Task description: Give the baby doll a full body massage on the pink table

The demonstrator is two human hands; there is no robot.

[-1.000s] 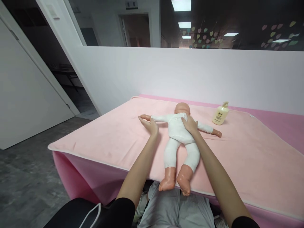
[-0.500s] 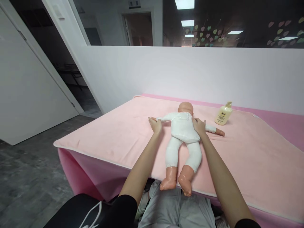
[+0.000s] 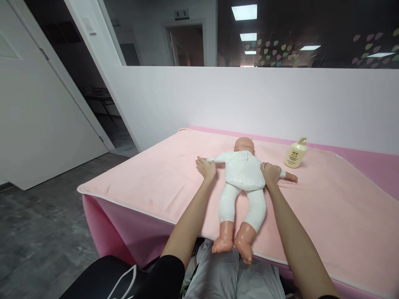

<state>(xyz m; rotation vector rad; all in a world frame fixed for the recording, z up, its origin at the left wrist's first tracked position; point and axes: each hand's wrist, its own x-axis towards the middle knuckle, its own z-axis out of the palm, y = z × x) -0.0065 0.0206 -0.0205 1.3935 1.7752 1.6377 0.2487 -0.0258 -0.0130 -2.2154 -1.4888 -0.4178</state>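
Note:
A baby doll lies face down on a pink blanket, its head away from me and its feet at the near edge. It has a white cloth body and bare plastic head, hands and feet. My left hand is closed around the end of the doll's left-side arm, mostly hiding the doll's hand. On the other side, my right hand wraps around the doll's right-side arm, beside the torso. That arm's plastic hand sticks out past my knuckles.
A pale yellow pump bottle stands upright beyond my right hand. The pink blanket covers the table, over a darker pink cloth. A white wall with a window rises behind it. At the left is a white door.
My right hand has shifted right, off the doll's side and onto its arm. My left hand stays at the other arm, its fingers turned more over it. The view has tilted slightly.

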